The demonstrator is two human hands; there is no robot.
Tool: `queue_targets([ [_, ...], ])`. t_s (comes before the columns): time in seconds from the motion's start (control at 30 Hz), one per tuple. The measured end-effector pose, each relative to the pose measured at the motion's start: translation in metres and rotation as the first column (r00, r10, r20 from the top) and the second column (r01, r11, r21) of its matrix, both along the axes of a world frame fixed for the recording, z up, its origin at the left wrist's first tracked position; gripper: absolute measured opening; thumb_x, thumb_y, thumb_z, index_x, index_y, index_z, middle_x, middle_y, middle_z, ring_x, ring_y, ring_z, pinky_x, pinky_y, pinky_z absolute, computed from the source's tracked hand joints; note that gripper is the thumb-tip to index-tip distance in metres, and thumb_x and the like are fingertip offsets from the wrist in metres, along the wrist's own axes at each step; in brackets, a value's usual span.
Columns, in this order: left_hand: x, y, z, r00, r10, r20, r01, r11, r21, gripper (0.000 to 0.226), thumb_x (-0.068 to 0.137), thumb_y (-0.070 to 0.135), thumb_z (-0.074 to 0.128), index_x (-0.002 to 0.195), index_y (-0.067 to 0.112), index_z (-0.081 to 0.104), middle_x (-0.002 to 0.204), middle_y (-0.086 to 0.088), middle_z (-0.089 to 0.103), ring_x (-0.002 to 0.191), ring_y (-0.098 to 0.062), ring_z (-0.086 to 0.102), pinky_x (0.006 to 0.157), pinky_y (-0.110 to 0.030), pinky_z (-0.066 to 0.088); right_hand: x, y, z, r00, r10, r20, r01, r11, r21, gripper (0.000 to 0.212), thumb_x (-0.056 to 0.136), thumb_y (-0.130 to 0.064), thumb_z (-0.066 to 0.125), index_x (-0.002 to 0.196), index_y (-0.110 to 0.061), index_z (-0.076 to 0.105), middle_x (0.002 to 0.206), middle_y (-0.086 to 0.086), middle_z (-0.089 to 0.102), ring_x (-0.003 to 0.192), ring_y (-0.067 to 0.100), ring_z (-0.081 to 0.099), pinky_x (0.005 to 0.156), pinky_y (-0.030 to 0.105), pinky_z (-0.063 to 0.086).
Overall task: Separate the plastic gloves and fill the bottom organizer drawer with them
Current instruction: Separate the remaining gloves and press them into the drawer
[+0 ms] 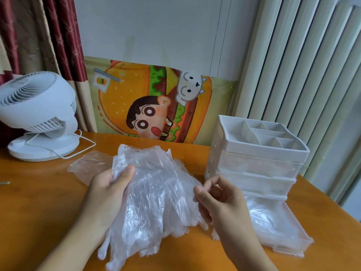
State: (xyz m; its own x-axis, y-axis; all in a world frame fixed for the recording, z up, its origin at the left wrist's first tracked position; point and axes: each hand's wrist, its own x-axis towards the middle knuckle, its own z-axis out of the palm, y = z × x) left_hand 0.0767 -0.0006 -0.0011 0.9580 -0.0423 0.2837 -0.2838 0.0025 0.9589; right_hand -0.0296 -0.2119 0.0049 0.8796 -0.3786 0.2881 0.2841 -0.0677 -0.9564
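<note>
Presently, one white fan [37,114] is standing at the far left of the orange table [43,202], its cord trailing toward the centre. One loose plastic bag [88,165] is lying flat on the table just right of the fan base. The left hand [109,194] is clamping one thick bundle of plastic gloves [152,192] from the left edge, thumb pressing on top, fingers underneath; the glove count in the bundle cannot be told, as the layers are clear and overlapping. The glove fingers are hanging down toward the near table edge. The right hand [220,202] is pinching the right edge of the top layer between thumb and forefinger. One white organizer [257,153] is standing at right, showing two shut drawers under a divided top tray. One bottom drawer [283,231] is sitting pulled out at its foot, already holding clear gloves.
</note>
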Motion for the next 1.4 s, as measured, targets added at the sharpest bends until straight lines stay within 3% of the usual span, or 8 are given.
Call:
queue_targets([
  [0.23,0.008,0.006,-0.006,1.0,-0.002,-0.019,0.004,0.998,0.062,0.06,0.094,0.053,0.065,0.068,0.003,0.047,0.058,-0.014,0.041,0.052,-0.03,0.043,0.061,-0.04,0.038,-0.001,-0.003,0.001,0.996,0.07,-0.051,-0.073,0.996,-0.05,0.016,0.098,-0.003,0.07,0.085,-0.012,0.074,0.073,0.008,0.053,0.058,0.019,0.036,0.051,0.03,0.03],
  [0.37,0.003,0.003,-0.001,0.999,0.042,-0.015,-0.042,0.998,0.047,0.054,0.095,0.045,0.066,0.062,0.013,0.036,0.052,0.003,0.03,0.049,-0.015,0.034,0.059,-0.035,0.03,-0.005,-0.004,0.004,0.989,0.084,-0.123,-0.105,0.979,-0.176,0.015,0.096,-0.01,0.073,0.082,-0.013,0.079,0.069,0.002,0.054,0.06,0.013,0.043,0.059,0.025,0.036],
  [0.6,0.0,-0.002,-0.005,0.995,-0.104,0.003,0.104,0.995,0.0,0.059,0.089,0.051,0.071,0.062,0.007,0.043,0.054,-0.004,0.031,0.049,-0.018,0.034,0.056,-0.034,0.031,-0.006,0.006,0.006,0.993,0.011,-0.119,-0.059,0.912,-0.406,0.038,0.091,-0.06,0.069,0.075,-0.025,0.067,0.07,-0.016,0.049,0.066,0.005,0.044,0.068,0.017,0.035],
  [0.77,-0.007,-0.009,-0.005,0.983,-0.179,0.045,0.182,0.981,-0.067,0.043,0.085,0.047,0.073,0.064,0.011,0.059,0.05,-0.007,0.041,0.047,-0.015,0.04,0.047,-0.022,0.035,0.003,0.012,-0.006,0.994,-0.046,-0.103,-0.008,0.881,-0.472,0.034,0.095,-0.022,0.076,0.068,-0.015,0.057,0.059,-0.012,0.044,0.06,0.004,0.041,0.06,0.017,0.036],
  [0.87,-0.008,-0.008,-0.003,0.971,-0.23,0.061,0.236,0.965,-0.111,0.024,0.092,0.041,0.071,0.094,0.018,0.079,0.083,-0.016,0.075,0.078,-0.026,0.072,0.075,-0.033,0.052,0.004,0.008,-0.006,0.988,-0.03,-0.152,-0.038,0.904,-0.426,0.028,0.094,-0.015,0.075,0.07,-0.01,0.06,0.059,-0.012,0.05,0.06,0.004,0.046,0.06,0.016,0.038],
  [1.03,-0.013,-0.009,0.003,0.96,-0.274,0.058,0.279,0.957,-0.085,0.022,0.098,0.025,0.063,0.113,0.019,0.077,0.109,0.001,0.08,0.109,-0.013,0.073,0.096,-0.033,0.049,0.001,0.009,-0.003,0.993,-0.033,-0.11,-0.023,0.879,-0.476,0.024,0.09,-0.019,0.076,0.072,-0.023,0.061,0.066,-0.012,0.05,0.064,0.004,0.042,0.062,0.018,0.035],
  [1.2,-0.009,-0.009,-0.005,0.917,-0.378,0.123,0.38,0.925,0.016,0.047,0.088,0.05,0.071,0.103,0.006,0.074,0.101,-0.026,0.069,0.101,-0.046,0.063,0.087,-0.05,0.05,0.002,0.01,-0.005,0.998,-0.062,0.001,0.058,0.922,-0.382,0.023,0.09,-0.024,0.082,0.106,-0.037,0.072,0.088,-0.004,0.071,0.078,0.02,0.06,0.071,0.031,0.049],
  [1.4,-0.017,-0.009,0.0,0.858,-0.51,0.058,0.511,0.859,-0.008,0.017,0.097,0.023,0.069,0.109,0.013,0.077,0.108,-0.012,0.077,0.106,-0.024,0.072,0.09,-0.024,0.055,0.001,0.009,-0.004,0.996,-0.042,0.076,0.062,0.954,-0.294,0.029,0.089,-0.004,0.08,0.092,-0.033,0.076,0.084,-0.008,0.073,0.082,0.03,0.064,0.075,0.037,0.049],
])
